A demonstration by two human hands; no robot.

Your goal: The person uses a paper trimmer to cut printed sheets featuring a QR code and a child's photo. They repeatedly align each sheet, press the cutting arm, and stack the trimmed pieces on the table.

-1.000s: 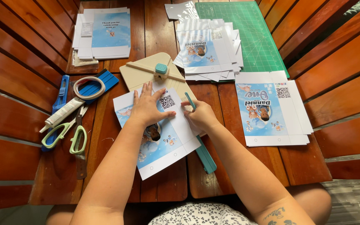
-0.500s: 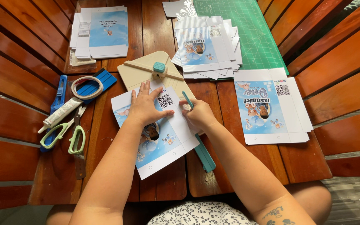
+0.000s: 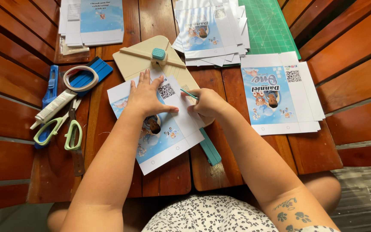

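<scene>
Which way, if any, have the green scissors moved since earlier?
No. The scissors still lie against the white tube, as before; only the camera shifted.

Little change. Camera view drops and tilts slightly: the top stacks of printed sheets (image 3: 92,19) sit nearer the upper frame edge, part cut off now. Left hand (image 3: 147,96) spreads flatter on the printed sheet (image 3: 159,129), fingers reaching further up toward the beige scoring board (image 3: 151,64). Right hand (image 3: 207,104) shifts a touch left along the sheet's right edge; the teal stylus (image 3: 189,94) now lies more level, tip pointing left toward the left hand, rather than standing steeper as before. Sheet sits rotated slightly, lower corner closer to the table edge (image 3: 164,191).
</scene>
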